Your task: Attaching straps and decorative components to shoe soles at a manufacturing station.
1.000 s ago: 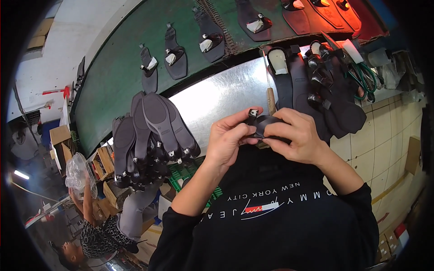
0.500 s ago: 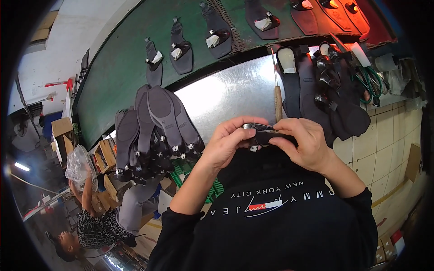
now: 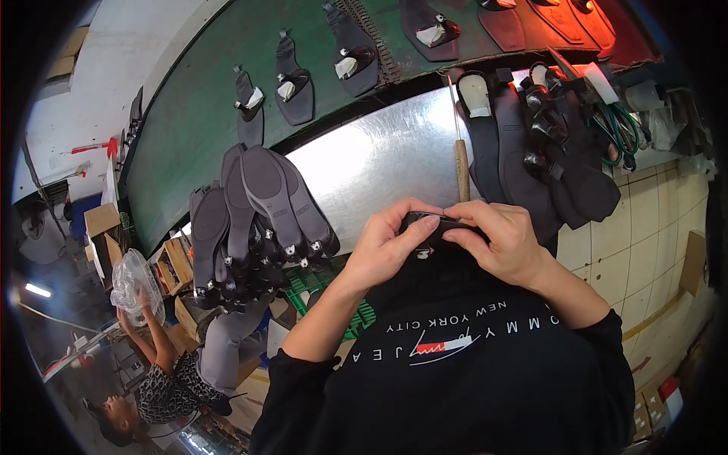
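Note:
Both my hands grip a black sandal close to my chest, seen mostly edge-on. My left hand [image 3: 388, 244] pinches one end of the black sandal [image 3: 449, 225] with its thumb on top. At the other end, my right hand [image 3: 506, 241] has thumb and fingers closed on it. A small whitish ornament shows below the left thumb; the fingers cover much of the rest. Just beyond the hands, an awl [image 3: 462, 171] with a wooden handle lies on a shiny metal sheet [image 3: 356, 155].
A stack of dark sandals [image 3: 265, 182] rises at the left, another heap [image 3: 523, 171] at the right. Several sandals stand in a row along a green conveyor belt [image 3: 205, 91], red-lit at its right end. Green cord [image 3: 618, 129] lies right. A person [image 3: 171, 387] handles a clear plastic bag [image 3: 136, 284].
The sandal has tilted in my hands, so less of its shiny strap shows. My fingertips have come closer together. The row of sandals has shifted slightly left in view.

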`<act>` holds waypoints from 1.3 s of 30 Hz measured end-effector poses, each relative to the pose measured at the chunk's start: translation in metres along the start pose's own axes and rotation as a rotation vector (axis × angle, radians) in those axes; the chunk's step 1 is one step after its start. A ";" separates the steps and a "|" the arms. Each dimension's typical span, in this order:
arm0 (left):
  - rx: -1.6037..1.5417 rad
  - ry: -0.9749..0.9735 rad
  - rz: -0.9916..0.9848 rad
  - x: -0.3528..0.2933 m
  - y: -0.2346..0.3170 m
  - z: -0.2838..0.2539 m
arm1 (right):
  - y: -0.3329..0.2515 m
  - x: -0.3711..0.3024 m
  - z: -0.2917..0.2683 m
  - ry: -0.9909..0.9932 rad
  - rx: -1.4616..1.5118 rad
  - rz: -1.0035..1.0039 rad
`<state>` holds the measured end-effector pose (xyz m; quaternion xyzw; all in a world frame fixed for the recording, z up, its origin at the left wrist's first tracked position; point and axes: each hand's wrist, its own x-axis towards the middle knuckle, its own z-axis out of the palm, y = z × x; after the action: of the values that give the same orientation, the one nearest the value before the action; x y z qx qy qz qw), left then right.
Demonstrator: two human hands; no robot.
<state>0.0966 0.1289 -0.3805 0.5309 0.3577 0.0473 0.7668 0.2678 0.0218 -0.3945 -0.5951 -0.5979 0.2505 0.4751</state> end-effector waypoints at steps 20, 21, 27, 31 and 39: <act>-0.499 0.551 0.377 -0.072 -0.010 -0.076 | 0.017 0.075 -0.028 0.116 -0.024 0.311; -0.498 0.566 0.393 -0.072 -0.011 -0.078 | 0.026 0.070 -0.015 0.064 -0.276 0.266; -0.718 0.658 0.353 -0.054 -0.016 -0.067 | 0.034 0.068 0.033 -0.008 -0.567 0.108; -0.917 0.660 0.334 -0.053 -0.011 -0.071 | 0.000 0.064 0.032 0.043 -0.023 0.110; -1.229 0.461 -0.014 -0.015 -0.003 -0.033 | -0.030 0.039 0.053 -0.276 0.623 0.482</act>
<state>0.0649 0.1466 -0.3810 -0.0298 0.4240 0.3504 0.8346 0.2134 0.0682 -0.3803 -0.5066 -0.3952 0.6009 0.4756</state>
